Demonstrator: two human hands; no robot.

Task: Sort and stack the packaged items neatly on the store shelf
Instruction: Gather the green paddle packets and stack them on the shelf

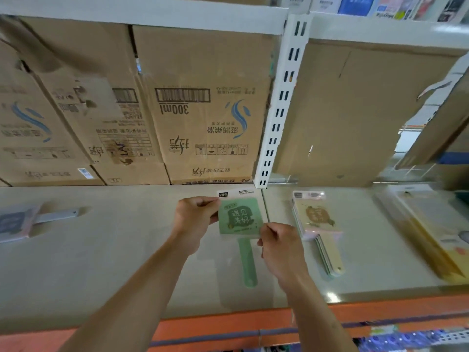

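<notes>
A green packaged hand mirror (239,219) with a long green handle lies over the beige shelf (114,250), near its middle. My left hand (196,217) pinches the package's upper left edge. My right hand (279,241) pinches its lower right corner. To the right sits a stack of similar packaged mirrors (316,224), a yellow one on top, handles pointing toward me. A grey packaged mirror (22,222) lies alone at the far left of the shelf.
Brown cardboard boxes (203,110) line the back of the shelf. A white slotted upright (281,102) divides two bays. Flat yellow packages (431,237) lie at the far right. The shelf's orange front edge (228,323) runs below my arms.
</notes>
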